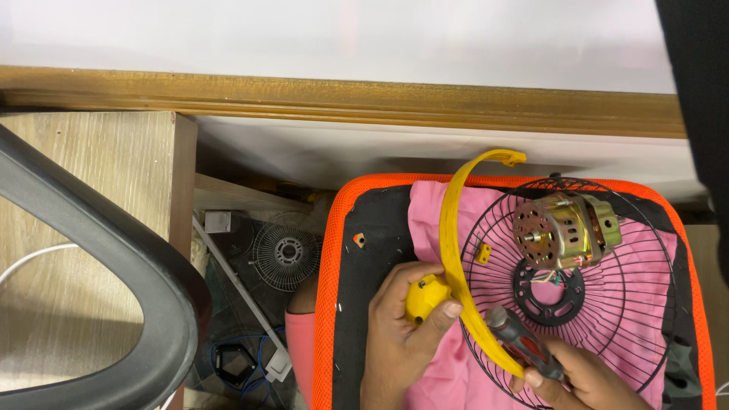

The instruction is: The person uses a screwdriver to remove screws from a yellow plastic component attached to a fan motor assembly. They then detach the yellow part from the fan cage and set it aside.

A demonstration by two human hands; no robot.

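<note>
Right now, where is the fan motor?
In the head view the fan motor sits right of centre on the black wire fan guard, just above the guard's black centre ring and up-right of the right hand.

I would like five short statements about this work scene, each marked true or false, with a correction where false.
1. The left hand holds a yellow cap. True.
2. The right hand is empty. False: it holds a screwdriver.
3. The motor lies on the black wire fan guard. True.
4. The cloth under the guard is blue. False: it is pink.
5. The curved band along the guard's edge is yellow. True.
</note>
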